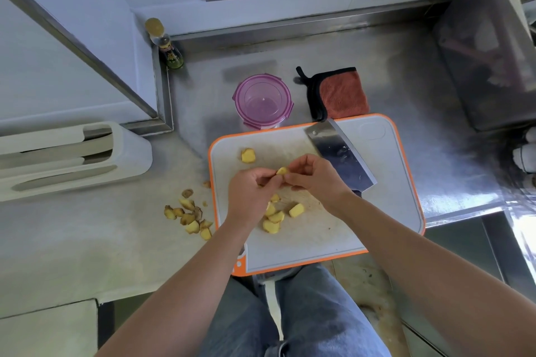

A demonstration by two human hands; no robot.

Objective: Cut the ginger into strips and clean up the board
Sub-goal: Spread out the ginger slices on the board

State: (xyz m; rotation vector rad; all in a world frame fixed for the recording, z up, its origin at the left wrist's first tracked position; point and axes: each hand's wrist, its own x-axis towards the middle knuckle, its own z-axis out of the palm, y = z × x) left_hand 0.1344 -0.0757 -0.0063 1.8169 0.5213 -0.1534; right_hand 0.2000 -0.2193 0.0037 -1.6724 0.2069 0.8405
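Note:
A white cutting board (385, 206) with an orange rim lies on the steel counter. Above its middle, my left hand (251, 191) and my right hand (311, 177) together pinch one small yellow ginger piece (282, 170). Several peeled ginger chunks (274, 216) lie on the board under my hands, and one more ginger chunk (248, 155) sits toward the board's far left. A cleaver (339, 153) lies flat on the board to the right of my right hand, with its handle hidden under my wrist.
A heap of ginger peelings (190, 216) lies on the counter left of the board. Behind the board stand a pink-rimmed round container (262, 101) and a folded rust cloth (340, 93). A white knife holder (66, 153) sits far left, a small bottle (166, 45) in the corner.

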